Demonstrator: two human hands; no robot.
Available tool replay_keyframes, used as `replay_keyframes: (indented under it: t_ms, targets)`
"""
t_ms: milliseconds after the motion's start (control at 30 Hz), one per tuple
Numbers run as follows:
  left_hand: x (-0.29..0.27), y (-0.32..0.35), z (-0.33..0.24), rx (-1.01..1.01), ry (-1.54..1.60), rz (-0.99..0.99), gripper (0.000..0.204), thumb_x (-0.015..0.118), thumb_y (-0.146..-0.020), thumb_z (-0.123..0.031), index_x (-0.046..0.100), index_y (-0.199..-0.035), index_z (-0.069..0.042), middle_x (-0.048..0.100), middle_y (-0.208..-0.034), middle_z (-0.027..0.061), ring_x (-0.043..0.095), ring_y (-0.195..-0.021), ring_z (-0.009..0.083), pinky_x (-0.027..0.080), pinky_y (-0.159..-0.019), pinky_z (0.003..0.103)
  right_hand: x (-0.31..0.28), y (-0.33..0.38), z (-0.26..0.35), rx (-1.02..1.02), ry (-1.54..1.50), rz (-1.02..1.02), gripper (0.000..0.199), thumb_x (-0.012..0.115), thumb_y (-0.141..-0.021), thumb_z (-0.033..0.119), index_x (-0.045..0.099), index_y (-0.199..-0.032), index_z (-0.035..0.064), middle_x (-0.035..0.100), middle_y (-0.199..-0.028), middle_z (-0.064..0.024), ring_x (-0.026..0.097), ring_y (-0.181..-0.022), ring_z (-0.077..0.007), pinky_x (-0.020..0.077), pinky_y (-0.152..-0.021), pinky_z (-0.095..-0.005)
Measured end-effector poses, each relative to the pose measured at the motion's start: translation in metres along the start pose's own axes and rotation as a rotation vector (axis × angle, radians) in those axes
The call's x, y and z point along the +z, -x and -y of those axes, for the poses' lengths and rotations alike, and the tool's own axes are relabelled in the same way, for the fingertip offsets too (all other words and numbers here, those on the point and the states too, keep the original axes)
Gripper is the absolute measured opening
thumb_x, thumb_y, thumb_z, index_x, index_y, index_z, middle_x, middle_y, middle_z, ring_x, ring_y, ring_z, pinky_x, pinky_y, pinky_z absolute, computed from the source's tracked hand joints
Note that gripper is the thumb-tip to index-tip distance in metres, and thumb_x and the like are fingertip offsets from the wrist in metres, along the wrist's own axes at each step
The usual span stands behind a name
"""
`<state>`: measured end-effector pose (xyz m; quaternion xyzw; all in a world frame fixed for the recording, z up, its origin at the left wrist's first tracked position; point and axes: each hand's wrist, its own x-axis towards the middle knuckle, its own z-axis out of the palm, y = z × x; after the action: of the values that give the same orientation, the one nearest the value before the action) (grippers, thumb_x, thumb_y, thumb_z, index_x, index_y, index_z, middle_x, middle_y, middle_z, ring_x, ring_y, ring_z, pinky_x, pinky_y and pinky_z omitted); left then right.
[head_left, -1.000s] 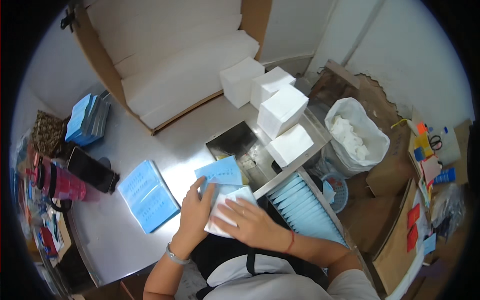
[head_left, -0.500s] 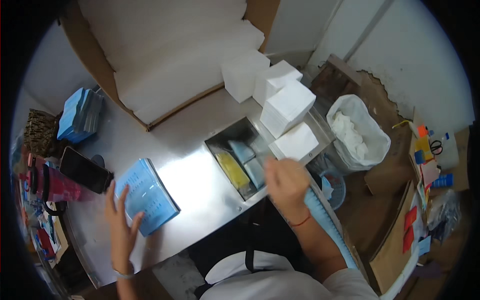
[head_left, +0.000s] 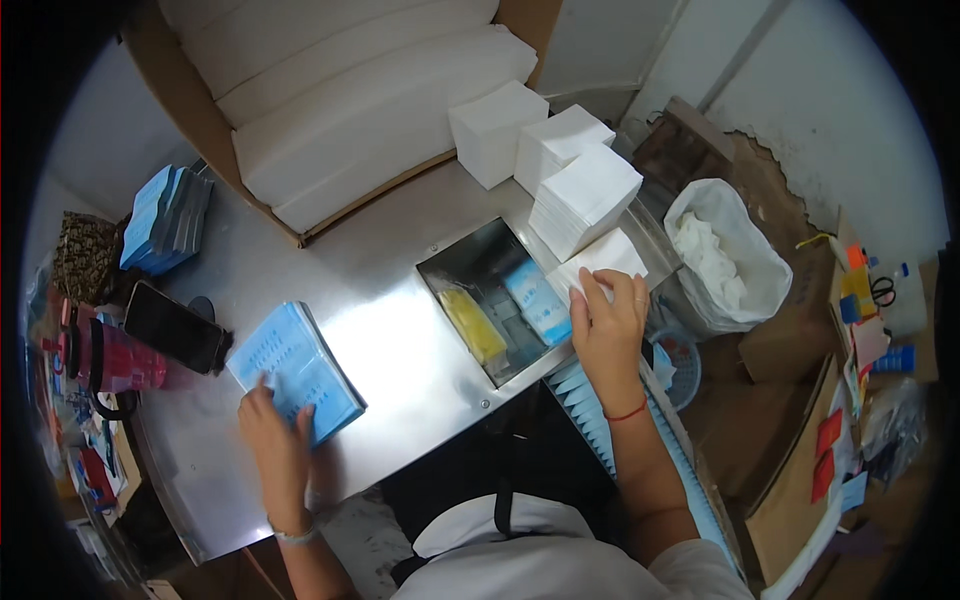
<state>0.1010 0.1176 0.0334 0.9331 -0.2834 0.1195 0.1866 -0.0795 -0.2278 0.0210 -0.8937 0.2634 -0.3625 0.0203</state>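
Note:
My left hand (head_left: pixel 275 447) rests with spread fingers on the near edge of a stack of light blue plastic packets (head_left: pixel 296 370) on the steel table (head_left: pixel 390 330). My right hand (head_left: pixel 607 325) reaches to the right of a sunken metal bin (head_left: pixel 470 270) and its fingertips touch a low stack of white napkins (head_left: pixel 600 260); whether they grip it I cannot tell. Inside the bin lie a yellow packet (head_left: pixel 472 325) and a blue packet (head_left: pixel 537 300).
Taller white napkin stacks (head_left: pixel 583 195) stand behind the bin. A big cardboard box of white sheets (head_left: pixel 350 90) fills the back. A black phone (head_left: pixel 175 328), a red bottle (head_left: pixel 120 362) and more blue packets (head_left: pixel 165 220) sit left. A white bag (head_left: pixel 725 260) hangs right.
Both hands left the table's near middle, where they held a packet together. The left went to the blue stack, the right to the napkins beside the bin.

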Motion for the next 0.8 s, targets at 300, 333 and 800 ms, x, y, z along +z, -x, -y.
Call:
replay_keyframes:
  t_ms: [300, 333, 800]
  targets:
    - [0.025, 0.01, -0.052, 0.202, 0.107, 0.112, 0.024, 0.07, -0.08, -0.013, 0.055, -0.096, -0.002, 0.05, -0.116, 0.0217, 0.049, -0.107, 0.0393, 0.038, -0.091, 0.055, -0.003, -0.003, -0.019, 0.005, -0.156, 0.12, 0.022, 0.064, -0.084, 0.001, 0.071, -0.105, -0.001, 0.058, -0.095, -0.0139, 0.054, -0.092, -0.0317, 0.0448, -0.083, -0.0411]
    - [0.041, 0.017, -0.076, 0.271, 0.228, 0.104, 0.026, 0.072, -0.076, -0.016, 0.056, -0.093, -0.005, 0.049, -0.121, 0.0217, 0.048, -0.111, 0.0397, 0.037, -0.092, 0.058, -0.005, -0.004, -0.017, -0.005, -0.184, 0.168, 0.025, 0.065, -0.083, 0.001, 0.07, -0.107, -0.0016, 0.058, -0.1, -0.0148, 0.055, -0.096, -0.0325, 0.045, -0.087, -0.0406]
    - [0.056, 0.015, -0.096, 0.319, 0.395, 0.188, 0.065, 0.079, -0.066, -0.026, 0.056, -0.122, -0.006, 0.051, -0.129, 0.0205, 0.052, -0.114, 0.038, 0.042, -0.09, 0.049, -0.007, 0.044, 0.086, -0.547, -0.367, 0.521, 0.035, 0.061, -0.079, 0.003, 0.07, -0.112, 0.0102, 0.064, -0.116, -0.0133, 0.058, -0.115, -0.0358, 0.0332, -0.107, -0.0608]
